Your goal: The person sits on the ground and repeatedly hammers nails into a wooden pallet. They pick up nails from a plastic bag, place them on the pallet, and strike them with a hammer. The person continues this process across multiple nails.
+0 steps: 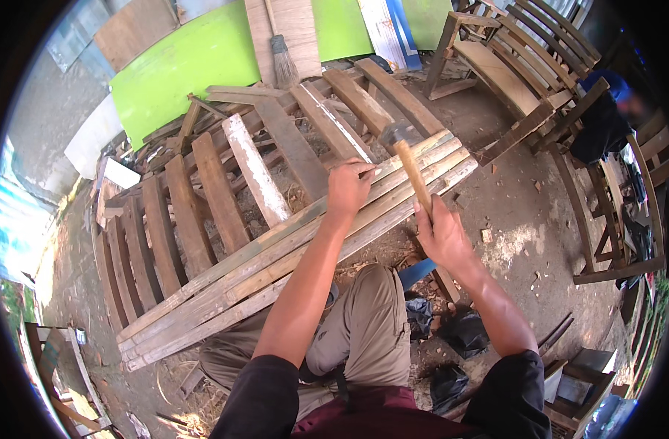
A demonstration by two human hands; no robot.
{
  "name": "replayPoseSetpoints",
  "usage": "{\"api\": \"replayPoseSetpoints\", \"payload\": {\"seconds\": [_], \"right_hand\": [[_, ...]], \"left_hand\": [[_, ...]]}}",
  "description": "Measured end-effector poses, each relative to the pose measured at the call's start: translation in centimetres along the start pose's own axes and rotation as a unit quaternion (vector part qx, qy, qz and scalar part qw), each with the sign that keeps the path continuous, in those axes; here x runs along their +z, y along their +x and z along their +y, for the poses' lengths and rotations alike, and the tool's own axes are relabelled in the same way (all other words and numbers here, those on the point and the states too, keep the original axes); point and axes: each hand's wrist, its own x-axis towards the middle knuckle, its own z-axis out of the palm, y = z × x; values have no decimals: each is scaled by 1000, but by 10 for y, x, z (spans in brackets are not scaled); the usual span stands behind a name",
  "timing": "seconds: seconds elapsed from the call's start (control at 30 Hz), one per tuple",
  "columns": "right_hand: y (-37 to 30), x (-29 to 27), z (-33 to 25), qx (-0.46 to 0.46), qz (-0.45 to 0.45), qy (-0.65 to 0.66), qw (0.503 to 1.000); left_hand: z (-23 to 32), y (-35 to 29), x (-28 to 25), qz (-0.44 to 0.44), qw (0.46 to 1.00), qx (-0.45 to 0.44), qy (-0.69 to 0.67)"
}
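In my right hand (446, 234) is a hammer (413, 174), gripped by its light wooden handle, with the dark head raised over the far right end of several long wooden strips (283, 257). These weathered strips lie side by side in a slant across my lap and the slatted wooden frame beyond. My left hand (348, 189) rests at the farthest strip, left of the hammer, fingers pinched together. Whatever sits between those fingertips is too small to make out. Brown slats (214, 194) of the frame, one with flaking white paint (255, 168), run away from the strips.
A broom (283, 62) leans at the back by bright green panels (188, 73). Wooden benches (495, 69) stand at the far right, near a partly hidden person (598, 124). Black plastic bags (462, 333) and wood scraps lie on the dirt floor by my knee.
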Motion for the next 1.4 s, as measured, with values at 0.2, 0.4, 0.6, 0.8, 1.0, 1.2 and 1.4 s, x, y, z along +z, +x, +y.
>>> {"api": "replayPoseSetpoints", "payload": {"seconds": [0.2,0.4,0.6,0.8,1.0,1.2,1.4], "right_hand": [[2,-2,-3,-3,9,19,1000],[9,-6,0,8,12,17,1000],[11,-1,0,26,49,41,998],[9,28,17,41,19,72,996],[36,46,33,17,36,119,992],[58,72,40,33,74,162,983],[66,64,33,129,23,322,937]], "left_hand": [[0,4,0,2,1000,-13,-2],[-11,10,-6,-38,998,-14,-50],[-20,28,-13,31,997,-59,42],[-8,33,15,45,933,-140,330],[1,31,15,17,929,-170,328],[-7,31,10,42,923,-164,345],[1,40,9,-1,930,-192,312]]}}
